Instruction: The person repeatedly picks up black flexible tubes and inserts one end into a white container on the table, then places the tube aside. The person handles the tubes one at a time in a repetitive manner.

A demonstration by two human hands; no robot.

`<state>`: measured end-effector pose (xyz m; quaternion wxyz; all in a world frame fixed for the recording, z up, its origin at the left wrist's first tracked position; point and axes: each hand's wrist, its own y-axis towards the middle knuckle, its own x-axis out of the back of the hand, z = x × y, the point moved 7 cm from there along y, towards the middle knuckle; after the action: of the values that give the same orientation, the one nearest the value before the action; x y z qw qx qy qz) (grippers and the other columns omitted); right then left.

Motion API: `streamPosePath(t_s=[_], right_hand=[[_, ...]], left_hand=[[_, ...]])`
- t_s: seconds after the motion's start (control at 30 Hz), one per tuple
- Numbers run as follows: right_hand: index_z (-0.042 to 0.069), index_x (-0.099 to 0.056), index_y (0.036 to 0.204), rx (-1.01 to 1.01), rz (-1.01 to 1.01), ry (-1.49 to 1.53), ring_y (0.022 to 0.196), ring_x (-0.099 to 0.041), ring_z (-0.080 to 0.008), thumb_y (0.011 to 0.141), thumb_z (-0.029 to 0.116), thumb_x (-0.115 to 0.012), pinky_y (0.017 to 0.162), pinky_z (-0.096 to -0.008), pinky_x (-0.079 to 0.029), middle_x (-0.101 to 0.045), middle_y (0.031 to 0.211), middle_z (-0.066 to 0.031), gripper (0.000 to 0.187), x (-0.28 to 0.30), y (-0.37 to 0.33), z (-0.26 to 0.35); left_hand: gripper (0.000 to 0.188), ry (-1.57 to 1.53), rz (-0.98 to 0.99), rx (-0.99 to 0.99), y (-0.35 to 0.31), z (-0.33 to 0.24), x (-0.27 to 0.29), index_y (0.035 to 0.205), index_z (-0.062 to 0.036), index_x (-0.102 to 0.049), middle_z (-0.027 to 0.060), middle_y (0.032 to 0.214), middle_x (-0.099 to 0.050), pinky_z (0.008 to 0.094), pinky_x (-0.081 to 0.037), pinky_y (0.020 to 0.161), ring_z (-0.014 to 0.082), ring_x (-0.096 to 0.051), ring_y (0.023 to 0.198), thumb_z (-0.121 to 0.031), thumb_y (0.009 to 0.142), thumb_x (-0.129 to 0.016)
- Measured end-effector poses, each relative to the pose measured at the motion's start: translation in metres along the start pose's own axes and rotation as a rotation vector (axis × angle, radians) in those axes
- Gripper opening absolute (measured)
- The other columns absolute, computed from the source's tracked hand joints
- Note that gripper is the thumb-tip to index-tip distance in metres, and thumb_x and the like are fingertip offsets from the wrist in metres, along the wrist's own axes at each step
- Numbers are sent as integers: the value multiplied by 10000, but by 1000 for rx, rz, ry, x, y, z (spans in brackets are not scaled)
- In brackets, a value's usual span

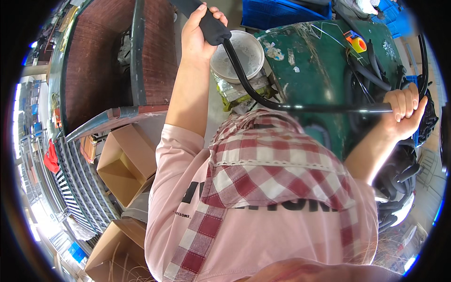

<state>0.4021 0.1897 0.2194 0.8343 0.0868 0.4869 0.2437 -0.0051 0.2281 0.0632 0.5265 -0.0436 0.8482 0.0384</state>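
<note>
Both my hands hold one bent black metal tube (pixel 329 108) in front of my chest. My left hand (pixel 199 35), raised at the top, wraps round a thick black foam sleeve (pixel 209 26) fitted over one end of it. From that sleeve the tube runs down, bends and crosses to the right. There my right hand (pixel 403 109) closes round it, close to where it curves upward again. The upper end of the foam sleeve is cut off by the picture's edge.
A white bucket (pixel 253 44) stands beside a worn green table (pixel 300 75) bearing an orange tape roll (pixel 359 44) and black foam tubes (pixel 371 75). More black tubes are heaped at right (pixel 397 169). At left are a brown-panelled bin (pixel 94 61) and open cardboard boxes (pixel 127 160).
</note>
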Motion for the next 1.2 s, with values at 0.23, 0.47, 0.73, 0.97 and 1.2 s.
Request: streamPosePath(t_s=[0.23,0.47,0.73,0.97,1.2], right_hand=[[80,-402,723,-10,-38,-18,395,-311,-88,971,263,-449,396,-218,-324,-357,494,29,312,0,6,-6],[79,-413,729,-22,-86,-55,412,-293,-84,970,265,-455,425,-215,-292,-326,493,39,307,12,7,-5],[116,-368,640,77,-27,41,433,-282,-89,924,295,-497,450,-235,-299,-309,494,45,360,10,27,-12],[147,-357,629,-27,-93,-23,514,-325,-85,910,351,-502,580,-248,-317,-315,509,64,377,18,13,-66],[-46,-465,1048,-257,-186,-228,572,-290,-60,967,201,-474,466,-190,-269,-348,690,5,260,55,5,-48]], left_hand=[[412,433,0,46,-28,26,-22,1193,-24,-446,124,903,-565,349,-523,697,206,-584,775,-131,845,-641],[427,281,-22,17,-38,15,-8,1182,-13,-402,125,869,-576,370,-545,654,213,-611,734,-74,828,-633],[397,230,-9,113,-62,85,-16,1196,-43,-433,122,881,-579,393,-520,712,228,-594,782,-80,838,-601],[233,365,-224,5,-62,47,27,995,61,-529,127,910,-602,424,-551,792,261,-628,842,-70,823,-615],[356,608,-83,200,-83,13,32,1143,27,-471,119,829,-598,365,-528,704,247,-631,746,-73,816,-569]])
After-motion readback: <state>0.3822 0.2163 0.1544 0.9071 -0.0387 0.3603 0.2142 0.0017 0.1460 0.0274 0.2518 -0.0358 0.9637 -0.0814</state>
